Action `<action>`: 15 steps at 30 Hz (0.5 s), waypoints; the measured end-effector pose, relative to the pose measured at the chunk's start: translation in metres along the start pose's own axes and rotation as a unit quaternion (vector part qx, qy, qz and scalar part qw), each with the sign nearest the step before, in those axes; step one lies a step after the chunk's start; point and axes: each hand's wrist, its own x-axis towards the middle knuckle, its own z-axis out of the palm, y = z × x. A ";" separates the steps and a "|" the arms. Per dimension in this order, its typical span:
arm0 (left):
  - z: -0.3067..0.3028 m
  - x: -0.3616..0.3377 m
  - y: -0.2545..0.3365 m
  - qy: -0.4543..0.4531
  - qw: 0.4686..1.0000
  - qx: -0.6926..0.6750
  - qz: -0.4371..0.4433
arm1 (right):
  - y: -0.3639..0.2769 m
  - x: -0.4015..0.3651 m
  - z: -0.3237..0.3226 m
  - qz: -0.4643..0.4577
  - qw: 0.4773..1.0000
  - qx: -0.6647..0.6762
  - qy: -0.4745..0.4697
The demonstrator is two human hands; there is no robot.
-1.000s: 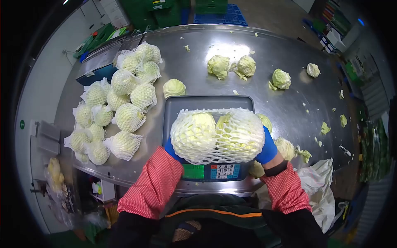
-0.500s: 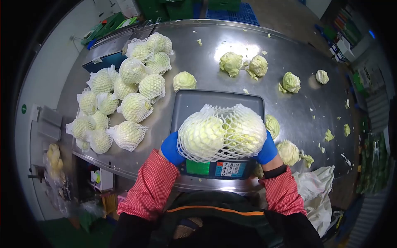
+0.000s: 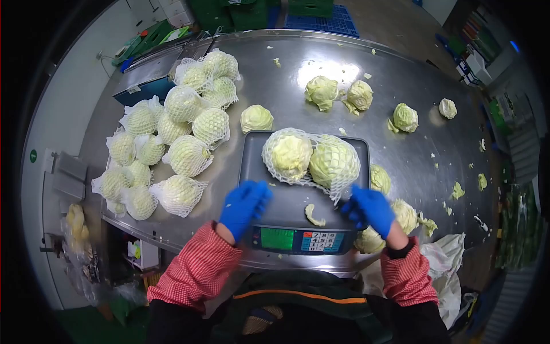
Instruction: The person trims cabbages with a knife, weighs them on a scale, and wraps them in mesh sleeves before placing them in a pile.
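Two cabbages, the left one (image 3: 290, 155) and the right one (image 3: 332, 162), lie side by side in white foam netting on the dark tray of a digital scale (image 3: 281, 206). A curled scrap of cabbage leaf (image 3: 314, 215) rests on the tray in front of them. My left hand (image 3: 244, 207), in a blue glove, hovers by the tray's left edge with its fingers extended and nothing in them. On the other side my blue-gloved right hand (image 3: 369, 210) is apart from the netting's loose end, its fingers loosely bent, empty and slightly blurred.
Netted cabbages (image 3: 184, 157) are piled on the left of the metal table (image 3: 275, 80). Bare cabbages stand behind the scale, including one at its back left (image 3: 256, 118), and along its right side (image 3: 380, 179). Leaf scraps are scattered to the right, near a white plastic bag (image 3: 447, 258).
The two netted cabbages, held up between my hands before, now rest on the scale tray. Both hands have let go and drawn apart from them.
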 end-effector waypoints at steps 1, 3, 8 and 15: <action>-0.006 0.002 0.000 0.094 0.989 0.073 0.090 | 0.004 0.007 -0.013 -0.064 0.995 -0.019 0.071; -0.002 0.012 0.019 0.180 0.952 0.045 0.243 | -0.017 0.013 -0.025 -0.105 0.981 0.016 0.159; 0.024 0.091 0.028 0.047 0.954 0.092 0.283 | 0.002 0.095 -0.010 -0.228 0.972 0.051 -0.008; 0.009 0.117 0.073 0.143 0.866 0.157 0.453 | -0.069 0.123 0.016 -0.295 0.951 0.080 0.053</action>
